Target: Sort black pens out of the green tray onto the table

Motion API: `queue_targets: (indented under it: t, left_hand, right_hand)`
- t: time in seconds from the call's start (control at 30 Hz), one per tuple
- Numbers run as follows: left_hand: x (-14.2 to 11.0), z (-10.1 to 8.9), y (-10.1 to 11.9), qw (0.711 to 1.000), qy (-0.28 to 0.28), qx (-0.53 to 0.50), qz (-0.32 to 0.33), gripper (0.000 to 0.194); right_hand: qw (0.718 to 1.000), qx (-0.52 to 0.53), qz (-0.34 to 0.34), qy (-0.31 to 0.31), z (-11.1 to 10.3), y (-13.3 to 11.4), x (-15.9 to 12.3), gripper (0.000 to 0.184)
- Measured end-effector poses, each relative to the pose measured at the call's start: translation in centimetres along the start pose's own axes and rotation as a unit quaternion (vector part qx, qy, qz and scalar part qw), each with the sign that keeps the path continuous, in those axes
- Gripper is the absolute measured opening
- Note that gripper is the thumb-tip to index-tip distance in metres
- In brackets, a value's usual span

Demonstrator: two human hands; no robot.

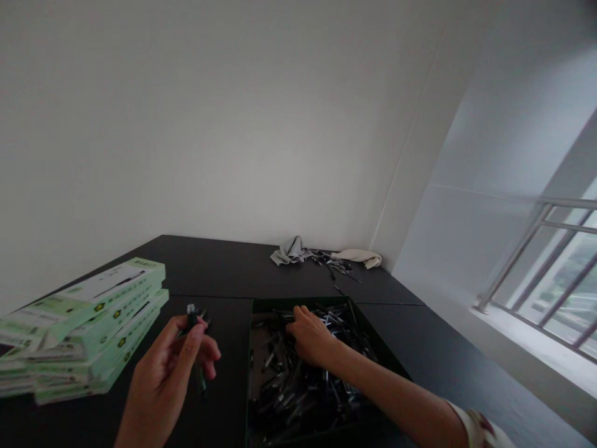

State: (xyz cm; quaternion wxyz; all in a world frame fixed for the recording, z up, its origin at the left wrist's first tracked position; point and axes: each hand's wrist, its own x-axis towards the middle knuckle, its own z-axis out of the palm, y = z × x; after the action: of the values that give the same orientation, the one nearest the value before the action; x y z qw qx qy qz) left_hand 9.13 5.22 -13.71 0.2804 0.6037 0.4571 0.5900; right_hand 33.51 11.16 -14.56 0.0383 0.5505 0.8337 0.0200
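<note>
The left hand [163, 367] pinches a dark pen [193, 323] upright, well left of the box [254, 348]. The right hand [310, 336] reaches into that box, fingers curled on loose pens [298, 386] lying every way; its grip cannot be told. Green cartons [88, 323] sit further left on the surface [224, 267].
</note>
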Motion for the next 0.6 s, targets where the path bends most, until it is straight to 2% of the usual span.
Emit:
queue_targets:
  t: [0.17,0.33,0.6]
  left_hand:
    - [-0.1,-0.1,-0.14,1.0,0.001,-0.016,0.005,0.023]
    - [-0.06,-0.08,-0.23,1.0,0.001,-0.021,0.005,0.023]
    - [-0.14,-0.16,-0.39,1.0,0.003,-0.017,0.013,0.023]
  right_hand:
    - [1.0,-0.01,-0.018,-0.011,-0.05,-0.02,-0.09,0.025]
    - [0.998,0.004,-0.045,-0.04,0.28,0.02,-0.12,0.04]
    - [0.996,0.032,-0.069,-0.046,0.63,-0.21,0.2,0.027]
